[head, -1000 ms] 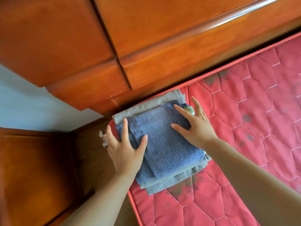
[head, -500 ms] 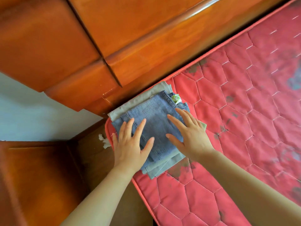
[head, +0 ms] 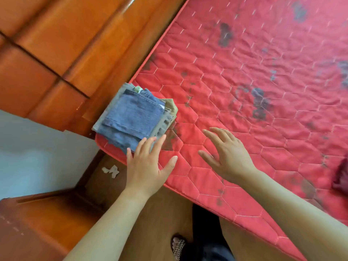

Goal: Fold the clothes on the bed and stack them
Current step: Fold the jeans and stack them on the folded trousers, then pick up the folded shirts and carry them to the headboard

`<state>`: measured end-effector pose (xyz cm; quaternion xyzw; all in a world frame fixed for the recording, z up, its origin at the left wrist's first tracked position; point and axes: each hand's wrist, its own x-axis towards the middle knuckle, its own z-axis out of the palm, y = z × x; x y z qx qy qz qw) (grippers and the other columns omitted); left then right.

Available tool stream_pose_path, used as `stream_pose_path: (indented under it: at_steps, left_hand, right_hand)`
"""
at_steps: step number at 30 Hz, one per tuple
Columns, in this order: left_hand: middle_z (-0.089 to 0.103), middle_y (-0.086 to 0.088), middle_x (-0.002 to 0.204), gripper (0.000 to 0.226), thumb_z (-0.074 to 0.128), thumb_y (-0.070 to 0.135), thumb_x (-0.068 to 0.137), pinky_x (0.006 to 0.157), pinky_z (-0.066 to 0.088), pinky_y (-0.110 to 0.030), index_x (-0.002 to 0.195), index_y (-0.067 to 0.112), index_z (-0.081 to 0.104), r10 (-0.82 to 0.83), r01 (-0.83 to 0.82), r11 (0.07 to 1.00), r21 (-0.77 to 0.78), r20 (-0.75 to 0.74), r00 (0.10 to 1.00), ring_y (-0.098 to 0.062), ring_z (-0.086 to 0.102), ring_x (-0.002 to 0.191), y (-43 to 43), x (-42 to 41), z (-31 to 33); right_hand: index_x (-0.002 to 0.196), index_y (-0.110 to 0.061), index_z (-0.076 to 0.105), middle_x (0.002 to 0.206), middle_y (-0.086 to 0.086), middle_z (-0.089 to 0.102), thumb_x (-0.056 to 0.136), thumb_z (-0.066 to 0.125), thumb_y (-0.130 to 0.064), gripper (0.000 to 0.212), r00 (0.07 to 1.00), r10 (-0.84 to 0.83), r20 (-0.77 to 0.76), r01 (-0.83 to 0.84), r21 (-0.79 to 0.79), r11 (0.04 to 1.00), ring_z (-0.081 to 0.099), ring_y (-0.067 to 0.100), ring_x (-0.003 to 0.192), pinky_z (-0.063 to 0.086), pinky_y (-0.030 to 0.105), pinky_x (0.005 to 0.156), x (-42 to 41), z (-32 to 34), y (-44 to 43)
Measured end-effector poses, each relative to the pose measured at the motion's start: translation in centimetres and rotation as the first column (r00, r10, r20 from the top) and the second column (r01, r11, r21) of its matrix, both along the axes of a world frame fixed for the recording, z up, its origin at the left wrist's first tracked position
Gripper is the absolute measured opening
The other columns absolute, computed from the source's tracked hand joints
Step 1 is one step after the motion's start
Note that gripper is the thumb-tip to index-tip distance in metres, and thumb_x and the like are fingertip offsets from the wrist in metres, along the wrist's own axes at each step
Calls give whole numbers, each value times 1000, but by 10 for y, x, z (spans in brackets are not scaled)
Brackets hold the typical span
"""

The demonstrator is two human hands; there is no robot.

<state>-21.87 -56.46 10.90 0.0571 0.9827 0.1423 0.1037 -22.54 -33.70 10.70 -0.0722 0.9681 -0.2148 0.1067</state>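
**Stack and Hand Status, Head View**

**Count**
- 1 stack of folded clothes. Top layer: 1 blue denim piece. Grey and tan layers show at the sides under it, and a small green-printed bit shows at the far edge (exact no. of garments cannot be told).
- 1 dark red garment, cut off by the right border of the frame, well apart from the stack.
- 2 hands; 1 white scrap on the floor.

**Location**
The stack sits on the corner of the red quilted mattress, next to the wooden headboard.

**Hands**
- Left hand: flat, fingers straight and spread, gripping nothing. Its fingertips lie over the stack's near corner; whether they make contact cannot be told.
- Right hand: fingers spread and relaxed, empty, over bare mattress to the right of the stack and apart from it.

**Edges and clearance**
- The stack's left side runs along the mattress side edge. The grey layer looks approx. flush with that edge, though overhang cannot be confirmed.
- Tan layer corners stick out on the right side, so the layers are not squared.
- Bare mattress extends right of the stack and beyond it.
- Floor lies directly below the near mattress edge.
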Motion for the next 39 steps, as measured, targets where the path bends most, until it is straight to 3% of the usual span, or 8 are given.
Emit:
stream_pose_path:
  at_steps: [6, 13, 19, 22, 26, 29, 34, 39]
  left_hand:
    - [39, 4, 144, 71, 18, 73, 80, 111, 19, -55, 141, 39, 30, -217, 215, 973, 85, 5, 976, -17, 26, 138, 116, 41, 34]
    - [40, 5, 141, 72, 19, 73, 78, 110, 19, -56, 141, 40, 30, -425, 420, 898, 132, 9, 905, -16, 29, 135, 311, 78, 39]
    - [44, 4, 137, 62, 40, 63, 83, 107, 26, -55, 139, 37, 35, -522, 507, 840, 193, 32, 852, -17, 35, 130, 505, 122, 10]
    - [49, 3, 130, 58, 47, 58, 85, 102, 33, -51, 137, 33, 40, -515, 495, 833, 248, 17, 857, -19, 43, 124, 578, 140, -1]
    - [53, 2, 125, 66, 36, 64, 80, 95, 41, -38, 135, 27, 44, -501, 471, 837, 278, 47, 864, -20, 50, 115, 630, 144, -25]
    - [49, 3, 126, 58, 47, 57, 84, 89, 42, -35, 136, 31, 41, -407, 372, 887, 275, 83, 910, -22, 50, 113, 651, 133, -55]
    - [29, -7, 146, 63, 47, 58, 83, 105, 28, -43, 139, 32, 36, -227, 211, 964, 164, 86, 970, -30, 28, 131, 683, 108, -121]
    - [8, -6, 153, 77, 47, 68, 76, 107, 22, -57, 143, 42, 18, -72, 52, 990, 130, 159, 985, -29, 12, 140, 704, 100, -190]
  right_hand:
    - [139, -22, 40, 143, 4, 41, 85, 45, -59, 66, 968, -249, -28, 249, 6, 968, 34, 25, 133, 36, 45, 103, 96, 35, 121]
    - [135, -15, 47, 137, 11, 47, 86, 58, -48, 61, 860, -506, -68, 506, -8, 862, 42, 29, 127, 38, 44, 103, 197, 43, 292]
    - [134, -17, 48, 136, 10, 47, 84, 58, -49, 60, 744, -667, -37, 667, 3, 745, 41, 26, 127, 37, 41, 100, 270, 26, 438]
    - [135, -18, 47, 139, 8, 44, 84, 57, -49, 60, 709, -704, -32, 705, -5, 710, 38, 25, 130, 37, 45, 102, 285, 14, 501]
    - [137, -25, 44, 143, 7, 38, 85, 56, -51, 60, 639, -769, -19, 769, -22, 639, 34, 25, 132, 35, 44, 102, 289, -14, 559]
    - [142, -36, 33, 147, 4, 29, 86, 54, -50, 61, 593, -805, 9, 801, -105, 589, 28, 22, 136, 33, 43, 104, 283, -44, 586]
    - [144, -47, 11, 152, 3, 10, 84, 50, -57, 71, 470, -880, 64, 878, -136, 459, 16, 24, 139, 28, 44, 107, 264, -117, 618]
    - [142, -53, 1, 154, 3, 2, 79, 45, -68, 78, 342, -923, 178, 940, -47, 339, 12, 28, 140, 28, 52, 105, 250, -197, 636]
